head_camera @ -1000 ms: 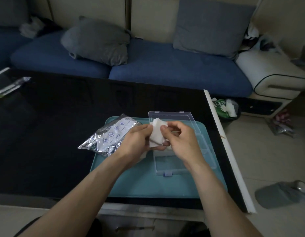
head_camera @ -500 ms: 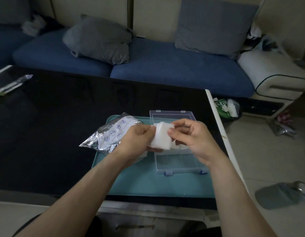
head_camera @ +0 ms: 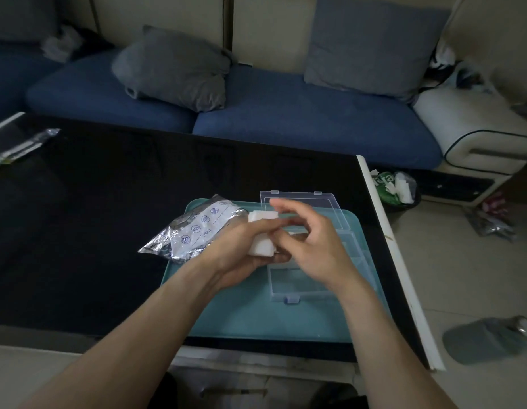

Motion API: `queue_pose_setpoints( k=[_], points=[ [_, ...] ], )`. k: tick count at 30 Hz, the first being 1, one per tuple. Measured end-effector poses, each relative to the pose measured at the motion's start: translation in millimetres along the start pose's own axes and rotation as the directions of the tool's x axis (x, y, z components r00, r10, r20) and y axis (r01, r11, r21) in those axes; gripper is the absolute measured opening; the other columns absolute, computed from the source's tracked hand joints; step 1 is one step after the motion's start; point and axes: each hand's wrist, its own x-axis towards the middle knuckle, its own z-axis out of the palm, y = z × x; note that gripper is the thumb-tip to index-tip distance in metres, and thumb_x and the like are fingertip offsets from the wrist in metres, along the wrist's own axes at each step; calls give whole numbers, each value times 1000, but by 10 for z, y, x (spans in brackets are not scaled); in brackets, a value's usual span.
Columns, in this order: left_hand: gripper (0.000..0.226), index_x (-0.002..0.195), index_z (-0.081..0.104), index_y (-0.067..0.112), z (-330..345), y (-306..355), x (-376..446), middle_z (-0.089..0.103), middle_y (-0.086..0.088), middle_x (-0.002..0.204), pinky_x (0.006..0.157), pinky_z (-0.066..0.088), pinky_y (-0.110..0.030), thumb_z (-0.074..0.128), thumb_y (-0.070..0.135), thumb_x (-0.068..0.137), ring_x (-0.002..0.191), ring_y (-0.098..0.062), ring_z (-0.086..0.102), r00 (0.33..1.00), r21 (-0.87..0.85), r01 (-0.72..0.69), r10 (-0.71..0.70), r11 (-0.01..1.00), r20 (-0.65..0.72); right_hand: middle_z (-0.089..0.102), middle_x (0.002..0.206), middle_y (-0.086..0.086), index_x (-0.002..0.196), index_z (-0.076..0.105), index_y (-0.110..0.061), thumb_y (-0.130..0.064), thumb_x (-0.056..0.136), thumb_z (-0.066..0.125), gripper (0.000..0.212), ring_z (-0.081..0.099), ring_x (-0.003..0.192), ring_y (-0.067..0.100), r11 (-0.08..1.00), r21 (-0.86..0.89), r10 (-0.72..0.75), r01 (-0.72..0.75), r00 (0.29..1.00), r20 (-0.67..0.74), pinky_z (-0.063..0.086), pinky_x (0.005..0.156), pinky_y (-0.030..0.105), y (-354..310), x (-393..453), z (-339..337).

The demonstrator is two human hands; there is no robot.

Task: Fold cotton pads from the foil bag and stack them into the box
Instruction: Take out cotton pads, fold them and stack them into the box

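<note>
Both hands meet above the teal tray point(head_camera: 256, 320), just over the far part of the clear plastic box point(head_camera: 315, 286), which lies open with its lid point(head_camera: 309, 202) swung away to the far side. The left hand point(head_camera: 238, 255) cups a white cotton pad point(head_camera: 260, 246), its fingers curled under and around it, so its grip is closed on the pad. The right hand point(head_camera: 309, 240) sits just right of the pad with thumb and fingertips at its near-right edge; the other fingers are lifted and loosely bent, and whether it truly pinches the pad is hard to tell. The foil bag point(head_camera: 194, 234) lies crumpled at the tray's far left corner, partly on the dark surface point(head_camera: 94, 231). The pad looks very light, soft and limp, likely to spring open or fray if tugged, so it is best taken by the edges or corners with a light pinch, creased between flat fingertips, and laid flat into a box compartment.
</note>
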Motion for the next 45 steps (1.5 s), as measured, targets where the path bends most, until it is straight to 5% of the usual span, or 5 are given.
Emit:
queue_pose_setpoints(
  k=[4,9,28,35,45],
  points=[
    [9,99,58,3,41,-26,-26,57,-9,79,62,54,-27,55,11,95,66,-17,62,998,16,62,-63,998,26,51,140,-10,153,34,-35,-5,72,86,100,53,123,-5,993,-115,17,14,964,265,50,100,24,5,-63,-13],
    [26,105,59,7,31,-42,-28,54,-16,91,71,46,-35,63,16,81,79,-24,57,989,14,132,-133,991,58,55,136,-22,158,15,-41,-25,59,94,128,54,119,1,916,-383,-20,120,967,254,46,101,23,13,-63,76],
    [9,87,65,14,11,-66,-15,62,-8,75,61,48,-30,62,8,80,68,-19,62,991,30,130,-129,991,-21,52,113,-9,145,49,-25,-32,62,79,88,44,115,17,830,-528,-126,180,983,137,42,100,45,-9,-91,156],
    [47,117,58,-6,36,-173,-10,64,-23,95,62,56,-34,63,1,70,84,-31,67,996,83,85,-81,993,-47,45,124,-9,126,62,-23,-30,65,86,66,41,120,14,844,-519,-34,137,979,203,42,104,40,49,-90,132],
    [28,103,65,2,113,-174,25,69,-11,87,55,46,-27,63,-14,79,69,-21,63,999,233,41,-40,972,-8,65,122,-8,140,53,-27,-14,74,84,74,64,111,5,967,-255,110,-24,939,325,52,94,23,3,-123,-195]
  ],
)
